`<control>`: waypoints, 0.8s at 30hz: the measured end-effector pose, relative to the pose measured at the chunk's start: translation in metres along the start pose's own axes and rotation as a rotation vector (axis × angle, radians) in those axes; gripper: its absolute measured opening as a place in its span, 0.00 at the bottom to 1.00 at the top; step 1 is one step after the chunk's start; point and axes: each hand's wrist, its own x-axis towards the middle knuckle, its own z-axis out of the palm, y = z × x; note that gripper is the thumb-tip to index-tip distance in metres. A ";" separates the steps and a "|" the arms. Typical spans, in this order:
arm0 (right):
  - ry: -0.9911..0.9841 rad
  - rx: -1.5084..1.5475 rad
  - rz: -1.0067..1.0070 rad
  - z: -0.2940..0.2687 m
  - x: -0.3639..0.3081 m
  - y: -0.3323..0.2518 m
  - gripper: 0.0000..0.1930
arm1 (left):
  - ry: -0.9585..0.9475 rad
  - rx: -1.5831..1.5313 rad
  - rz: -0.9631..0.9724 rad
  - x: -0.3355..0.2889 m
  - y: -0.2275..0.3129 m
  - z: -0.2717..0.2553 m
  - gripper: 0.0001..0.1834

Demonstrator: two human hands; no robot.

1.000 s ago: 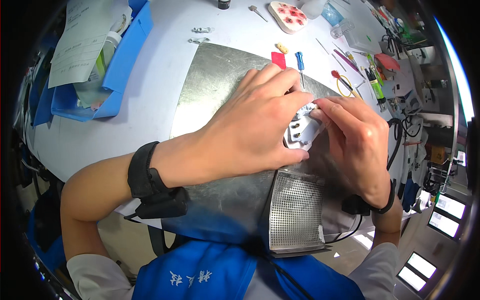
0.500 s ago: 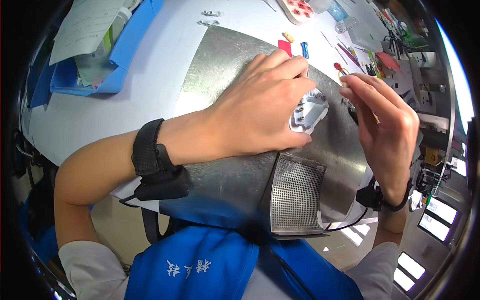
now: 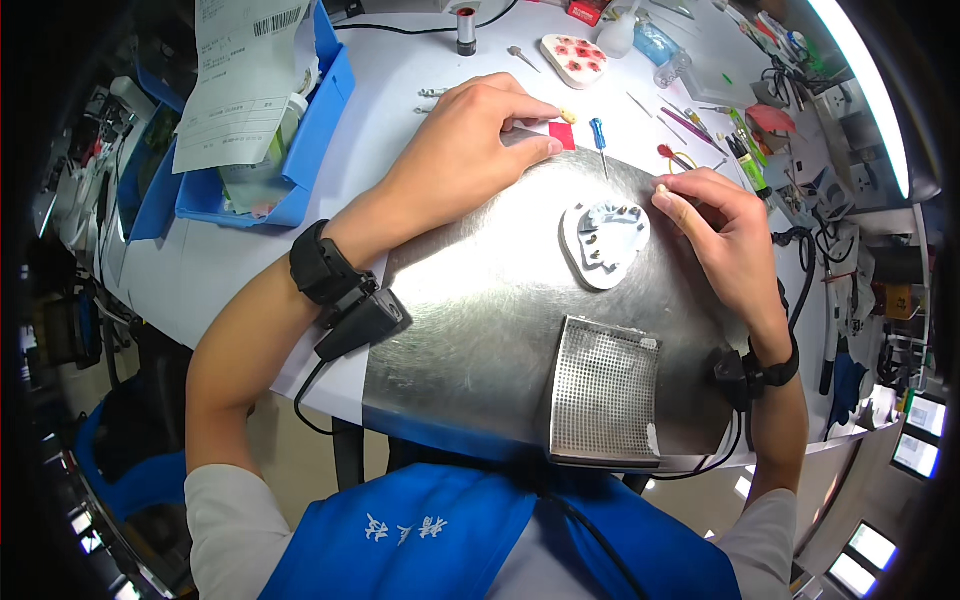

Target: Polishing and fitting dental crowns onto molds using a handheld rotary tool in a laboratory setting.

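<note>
My left hand (image 3: 480, 140) reaches over the far edge of a metal sheet (image 3: 470, 300). Its thumb and forefinger are apart, with a small yellowish piece (image 3: 568, 116) by the forefinger tip and a red square (image 3: 562, 136) beside the thumb; nothing shows between them. To the right, my right hand (image 3: 722, 228) is closed in a pinch on a small cream-coloured piece (image 3: 661, 190), mostly covered by the fingertips. Between the hands, a white dental model (image 3: 583, 262) with a grey-white arch and several metal pins lies on the sheet. A blue-handled screwdriver (image 3: 598, 133) lies beyond it.
A perforated metal tray (image 3: 605, 390) sits at the sheet's near edge. Far left is a blue bin (image 3: 325, 130) with papers (image 3: 235, 110). A white block with red spots (image 3: 572, 60) lies at the back; slim tools and pens (image 3: 692, 128) are scattered at the right.
My left hand has let go of the dental model and moved away toward the yellowish piece and red square. The model now lies on the sheet. My right hand stays pinched.
</note>
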 end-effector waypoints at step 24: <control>-0.013 0.373 -0.136 -0.003 0.006 -0.026 0.12 | -0.399 -1.269 -0.472 -0.002 0.038 0.002 0.20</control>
